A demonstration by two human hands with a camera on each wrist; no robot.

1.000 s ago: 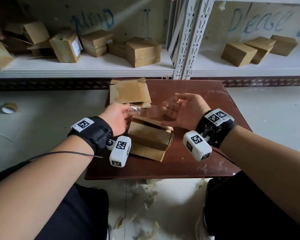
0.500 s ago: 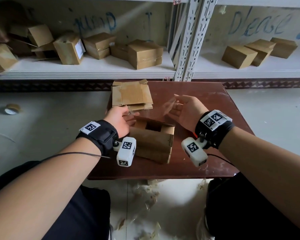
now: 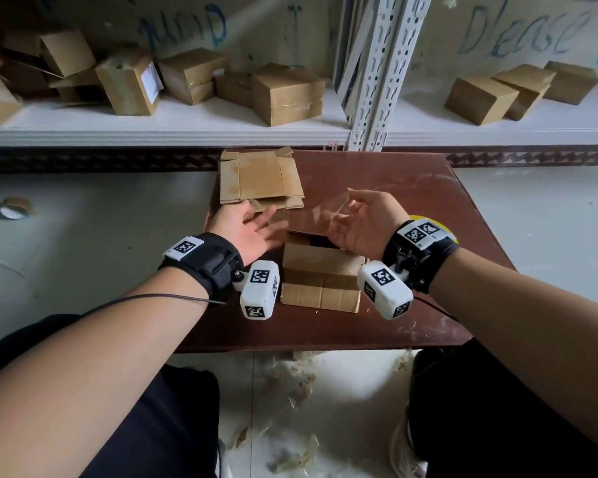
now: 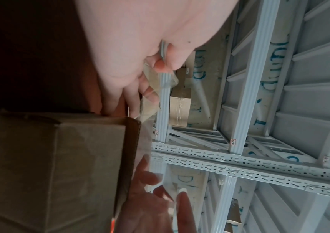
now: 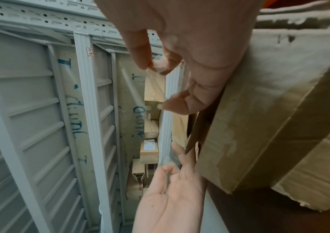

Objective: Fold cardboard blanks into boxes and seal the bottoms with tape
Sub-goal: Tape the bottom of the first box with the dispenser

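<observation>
A strip of clear tape (image 3: pixel 309 215) is stretched between my two hands, just above and behind a folded cardboard box (image 3: pixel 321 276) on the brown table (image 3: pixel 411 188). My left hand (image 3: pixel 261 219) is palm up, left of the box, and pinches one end of the tape (image 4: pixel 154 88) between thumb and fingers. My right hand (image 3: pixel 346 210) is palm up over the box's far right corner and pinches the other end of the tape (image 5: pixel 165 110). The box (image 4: pixel 60 165) shows a dark gap between its top flaps. Flat cardboard blanks (image 3: pixel 261 177) lie stacked behind the left hand.
A yellow object (image 3: pixel 428 219) peeks out behind my right wrist. A tape roll (image 3: pixel 14 208) lies on the floor at left. The white shelf (image 3: pixel 187 129) behind the table holds several finished boxes. Torn scraps (image 3: pixel 290 384) litter the floor by my knees.
My left hand left the box and turned palm up. Both hands moved slightly farther from me, with the clear tape stretched between them. The box now stands squarer on the table.
</observation>
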